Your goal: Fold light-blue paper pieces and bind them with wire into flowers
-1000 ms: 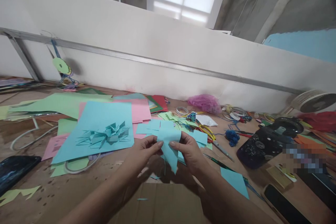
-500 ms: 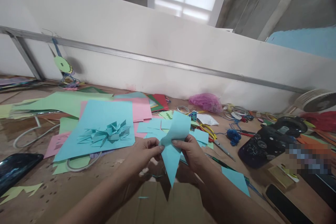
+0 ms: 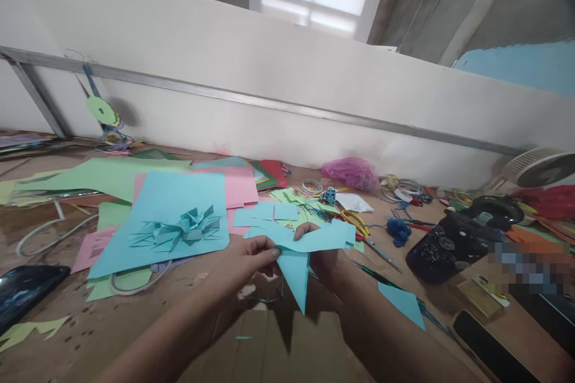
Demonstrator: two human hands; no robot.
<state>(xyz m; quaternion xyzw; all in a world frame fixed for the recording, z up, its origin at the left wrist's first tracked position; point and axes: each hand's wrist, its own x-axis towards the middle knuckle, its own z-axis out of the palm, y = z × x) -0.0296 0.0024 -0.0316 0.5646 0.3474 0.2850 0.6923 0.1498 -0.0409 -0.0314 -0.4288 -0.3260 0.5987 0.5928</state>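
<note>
A light blue sheet of folded paper hangs between my hands over the cardboard, its lower part a point aimed down. My left hand pinches the paper's left edge between thumb and fingers. On the right side, my right hand holds the same paper; a finger shows over its top, while the rest lies partly behind it. The upper flap is bent and now lies wide toward the right. To the left, several folded blue paper pieces rest on a large blue sheet. Small blue squares lie just behind my hands.
Scissors and yellow-handled pliers lie right of my hands. Farther right stand a dark jug and a fan. Phones lie at both sides. A white partition closes off the back.
The paper's upper part, upright before, has been bent down and to the right. My right hand's finger has moved onto its top, and the lower point has shifted slightly right.
</note>
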